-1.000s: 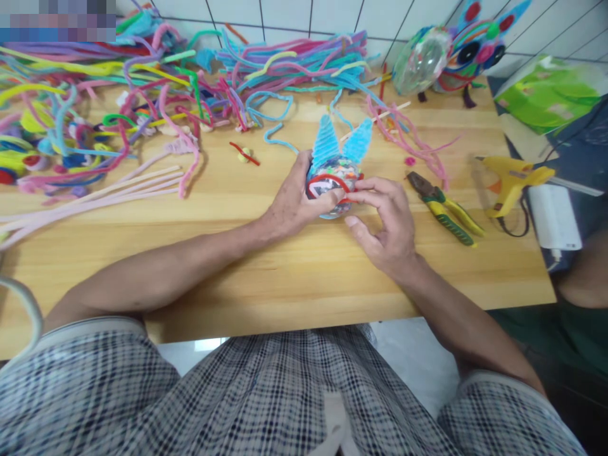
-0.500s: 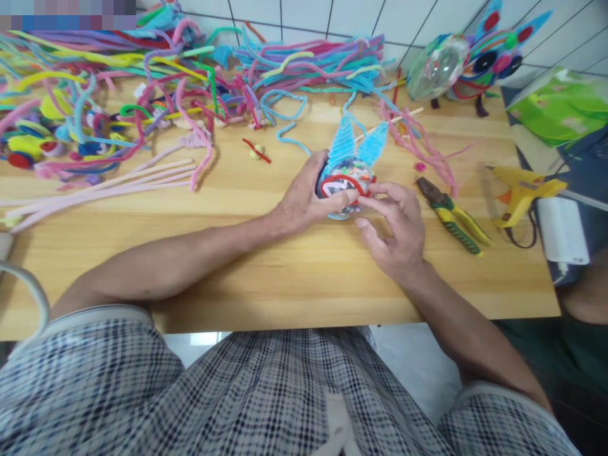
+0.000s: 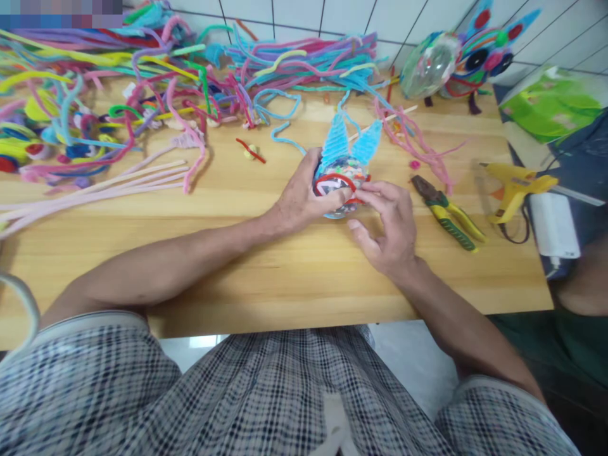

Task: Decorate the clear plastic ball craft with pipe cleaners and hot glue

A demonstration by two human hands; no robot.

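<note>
My left hand (image 3: 301, 199) is wrapped round a small, round animal-head craft (image 3: 351, 170), its thumb pressing across the front. Two pointed light-blue pipe-cleaner ears (image 3: 335, 140) stand up from its top. A red pipe cleaner (image 3: 338, 177) curves over the front, outlining a pale patch. From the right, my right hand (image 3: 392, 225) reaches in with fingers stretched and thumb apart. Its fingertips touch the red strip near my left thumb. The craft's back is hidden by my left palm.
Pliers (image 3: 449, 212) and a yellow glue gun (image 3: 515, 185) lie to the right. Loose pink pipe cleaners (image 3: 422, 149) are behind them. A finished-looking animal figure (image 3: 482, 63) stands at the back right. Piles of pipe cleaners (image 3: 304, 60) line the back and left. Another person's arm (image 3: 586, 282) shows at right.
The whole view has shifted slightly, so the scene sits a little further left. Both hands keep nearly the same pose on the craft.
</note>
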